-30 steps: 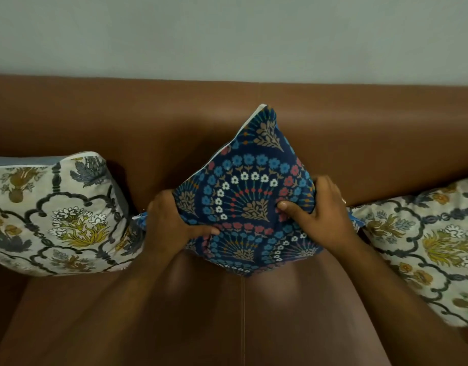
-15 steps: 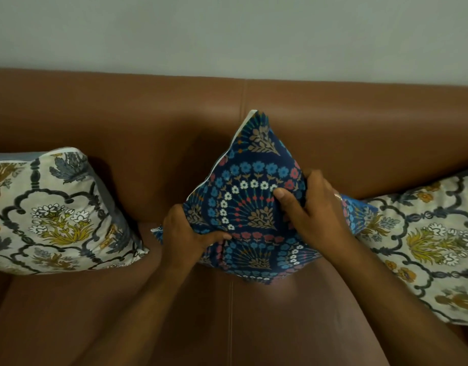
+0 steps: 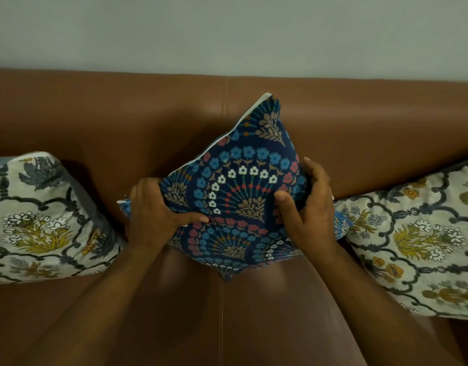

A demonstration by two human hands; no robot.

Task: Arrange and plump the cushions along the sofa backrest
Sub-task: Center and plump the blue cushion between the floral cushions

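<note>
Blue cushion stands on one corner against the backrest, squeezed between both hands' fingers. Left hand has slid higher up its edge; right hand still clenched. Plumping underway.

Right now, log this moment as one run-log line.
step: plumping | left hand: grip on blue cushion | right hand: grip on it | blue cushion: corner-up against backrest | cream cushions: flanking
</note>
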